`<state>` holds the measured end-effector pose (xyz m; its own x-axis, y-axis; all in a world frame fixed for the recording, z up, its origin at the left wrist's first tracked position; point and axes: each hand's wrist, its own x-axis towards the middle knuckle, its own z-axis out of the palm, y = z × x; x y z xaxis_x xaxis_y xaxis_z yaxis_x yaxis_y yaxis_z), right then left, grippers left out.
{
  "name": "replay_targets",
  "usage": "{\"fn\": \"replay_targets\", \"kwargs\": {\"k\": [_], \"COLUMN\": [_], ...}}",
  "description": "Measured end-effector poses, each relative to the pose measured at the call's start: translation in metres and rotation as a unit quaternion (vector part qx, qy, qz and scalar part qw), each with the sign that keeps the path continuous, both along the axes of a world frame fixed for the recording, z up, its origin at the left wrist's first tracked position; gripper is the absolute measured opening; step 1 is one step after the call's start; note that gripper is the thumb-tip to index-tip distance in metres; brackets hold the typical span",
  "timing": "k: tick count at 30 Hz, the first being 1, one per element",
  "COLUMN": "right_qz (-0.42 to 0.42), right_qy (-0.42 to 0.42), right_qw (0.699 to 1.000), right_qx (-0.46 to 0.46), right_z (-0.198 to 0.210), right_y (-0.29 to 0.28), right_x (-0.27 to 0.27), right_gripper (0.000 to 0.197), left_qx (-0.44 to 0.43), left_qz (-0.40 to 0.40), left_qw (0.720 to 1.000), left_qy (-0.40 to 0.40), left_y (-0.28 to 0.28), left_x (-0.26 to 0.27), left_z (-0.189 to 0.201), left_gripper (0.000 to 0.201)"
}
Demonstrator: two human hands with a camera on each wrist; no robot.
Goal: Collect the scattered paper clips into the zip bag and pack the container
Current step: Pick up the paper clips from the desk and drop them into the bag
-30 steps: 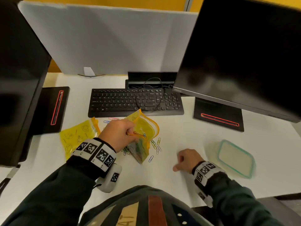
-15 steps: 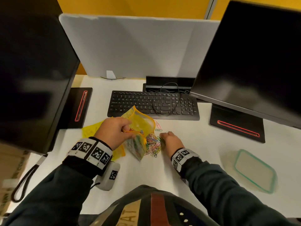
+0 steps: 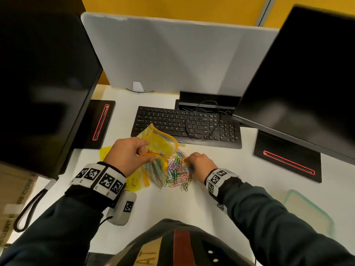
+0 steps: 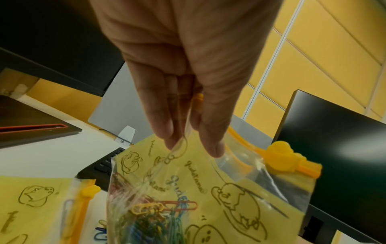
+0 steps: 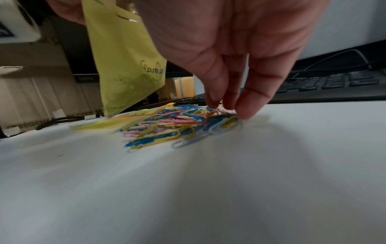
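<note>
My left hand (image 3: 146, 153) holds a yellow zip bag (image 3: 161, 144) up off the white desk, pinching its rim between thumb and fingers (image 4: 171, 142) so the mouth gapes. Several coloured paper clips (image 4: 158, 214) lie in the bag's bottom. Right of the bag, a pile of coloured paper clips (image 3: 178, 169) lies on the desk. My right hand (image 3: 190, 162) sits at the pile's right edge, and its fingertips (image 5: 246, 113) and thumb close on clips there (image 5: 177, 122). The clear container (image 3: 307, 210) with a green rim stands at the front right, away from both hands.
A second yellow zip bag (image 3: 134, 184) lies flat under my left wrist. A black keyboard (image 3: 184, 125) with a cable sits behind the pile. Two dark monitors (image 3: 307, 83) on black bases (image 3: 286, 160) flank the desk, with a grey divider panel (image 3: 172, 54) behind.
My right hand moved from the bare desk near the container leftward to the clip pile and now grasps at it. My left hand keeps holding the bag open.
</note>
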<state>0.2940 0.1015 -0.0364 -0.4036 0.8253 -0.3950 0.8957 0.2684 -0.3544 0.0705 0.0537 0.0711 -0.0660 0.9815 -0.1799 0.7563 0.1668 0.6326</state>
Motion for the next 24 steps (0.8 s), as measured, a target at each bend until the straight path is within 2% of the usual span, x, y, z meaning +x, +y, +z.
{"fn": "replay_targets", "kwargs": {"k": [3,9,11,13,16,19,20,22,24], "right_qz": [0.001,0.077,0.093,0.099,0.079,0.015,-0.012,-0.047,-0.039], "right_qy": [0.004,-0.125,-0.157,-0.149,-0.085,-0.011,0.001,-0.007,-0.035], "right_qw": [1.000,0.986,0.980,0.982,0.992,0.999,0.999,0.997,0.997], "right_qx": [-0.004,-0.083,-0.081,-0.067,-0.041,-0.027,-0.031,-0.058,-0.059], "right_z": [0.005,0.013,0.012,0.010,0.013,0.014,0.013,0.008,0.004], "right_y": [0.009,0.035,0.036,0.032,0.020,0.012,0.009,0.004,-0.002], "right_x": [-0.003,-0.024,-0.024,-0.017,0.002,0.021,0.026,0.029,0.023], "right_gripper": [0.061,0.097,0.092,0.076,0.060,0.054,0.059,0.094,0.114], "left_qx": [-0.005,-0.002,-0.004,-0.006,-0.011,-0.009,-0.008,-0.007,-0.007], "left_qz": [0.001,0.009,0.011,0.013,0.009,-0.002,-0.006,-0.015,-0.028], "left_qw": [1.000,1.000,1.000,1.000,1.000,1.000,1.000,1.000,0.999], "left_qy": [0.001,-0.003,0.000,0.005,-0.002,-0.012,-0.014,-0.019,-0.022], "left_y": [0.003,0.006,0.006,0.008,0.010,0.013,0.014,0.015,0.017], "left_x": [-0.001,-0.005,-0.009,-0.012,-0.011,-0.006,-0.003,0.001,0.006], "left_z": [-0.002,0.001,0.001,0.000,-0.004,-0.008,-0.009,-0.012,-0.012], "left_gripper": [0.030,0.030,0.029,0.029,0.029,0.030,0.030,0.030,0.030]}}
